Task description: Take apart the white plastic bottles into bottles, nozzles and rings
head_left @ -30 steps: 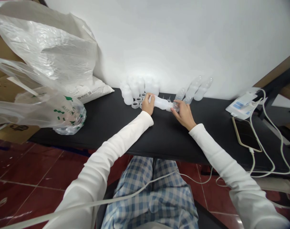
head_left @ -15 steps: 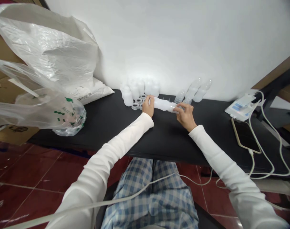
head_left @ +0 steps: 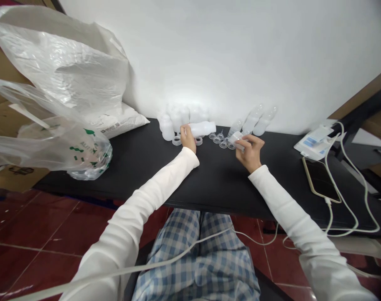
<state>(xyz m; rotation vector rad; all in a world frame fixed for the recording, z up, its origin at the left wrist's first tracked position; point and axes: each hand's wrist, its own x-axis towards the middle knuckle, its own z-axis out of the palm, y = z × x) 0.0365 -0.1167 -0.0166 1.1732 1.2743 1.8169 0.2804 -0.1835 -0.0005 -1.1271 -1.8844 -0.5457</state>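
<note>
The left hand (head_left: 188, 139) wraps its fingers (head_left: 184, 130) around a frosted white plastic bottle (head_left: 203, 128), held sideways just above frame centre. The right hand (head_left: 250, 152) closes narrowly on a small clear plastic part (head_left: 236, 139), beside round clear plastic rings (head_left: 223, 144) on the black rectangular tabletop (head_left: 140, 167).

Sleeves of a white top (head_left: 153, 188) reach up the middle of the frame to a matte black tabletop (head_left: 215, 188). A milky white plastic bottle (head_left: 203, 128) and a clear plastic piece (head_left: 236, 139) sit pale against the wall side. At lower centre, trousers (head_left: 193, 259) show a blue-and-white check; floor tiles (head_left: 46, 221) at lower left are dark red. A plastic bag (head_left: 62, 154) at left carries green print.
</note>
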